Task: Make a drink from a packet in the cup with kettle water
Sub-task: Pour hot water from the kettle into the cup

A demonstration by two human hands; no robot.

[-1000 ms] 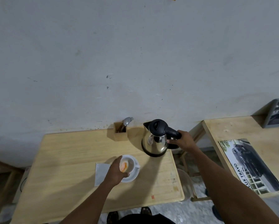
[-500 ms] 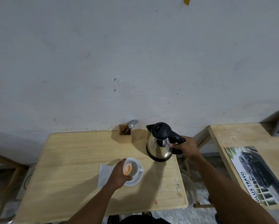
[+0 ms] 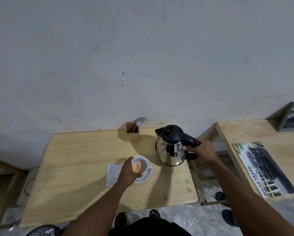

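Observation:
A white cup (image 3: pixel 141 165) stands on a white saucer (image 3: pixel 145 178) near the middle of the wooden table (image 3: pixel 71 160). Orange powder (image 3: pixel 137 167) lies inside the cup. My left hand (image 3: pixel 128 173) grips the cup's left side. To the right stands a steel kettle (image 3: pixel 171 150) with a black lid, upright on the table. My right hand (image 3: pixel 202 149) is closed around its black handle. A white packet or napkin (image 3: pixel 112 174) lies flat just left of the saucer.
A small wooden box (image 3: pixel 132 134) with a spoon and fork stands at the wall behind the cup. A second table (image 3: pixel 255 133) with a printed car poster (image 3: pixel 265 169) is at the right, across a gap. The grey wall runs directly behind both tables.
The view has shifted slightly. Both hands keep the same holds; the kettle and cup stay in place on the table.

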